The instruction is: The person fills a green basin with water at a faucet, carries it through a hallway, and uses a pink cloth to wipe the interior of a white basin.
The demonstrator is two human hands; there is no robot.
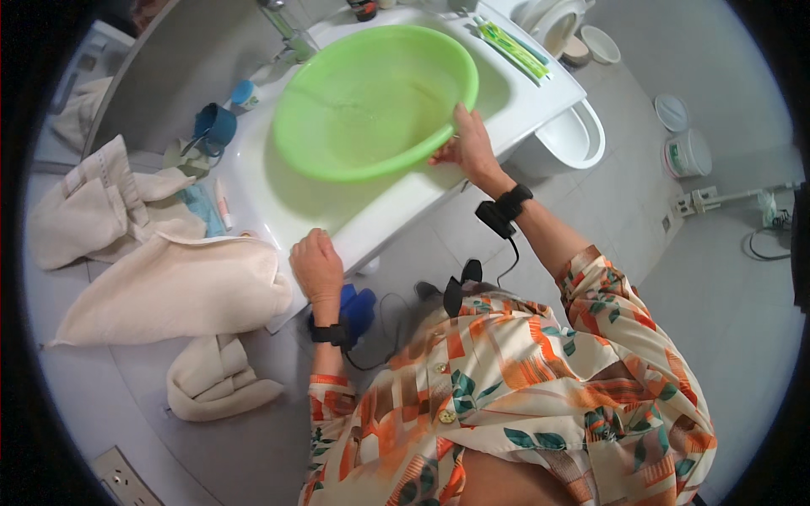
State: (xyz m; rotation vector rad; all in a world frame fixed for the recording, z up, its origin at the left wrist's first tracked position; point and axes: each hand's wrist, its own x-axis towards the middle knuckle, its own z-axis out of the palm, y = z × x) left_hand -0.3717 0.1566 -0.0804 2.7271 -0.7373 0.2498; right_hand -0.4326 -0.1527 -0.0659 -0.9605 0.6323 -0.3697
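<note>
A wide light-green plastic basin (380, 101), tilted, rests over the white sink (371, 240); a little cloudy liquid shows at its bottom. My right hand (472, 148) is closed on the basin's near right rim, thumb on the upper edge and fingers underneath. At the sink's near left corner, my left hand (317, 266) lies on the edge with its fingers bent over it, apart from the basin. Beside that hand a cream towel (177, 291) is spread over the counter's left side.
Behind the basin stands a chrome faucet (291, 34). A blue cup (214, 126) is on the left, and green toothpaste tubes (510, 46) lie on the sink's right ledge. Below stands a white bucket (582, 139); a lidless white tub (688, 154) is by the wall.
</note>
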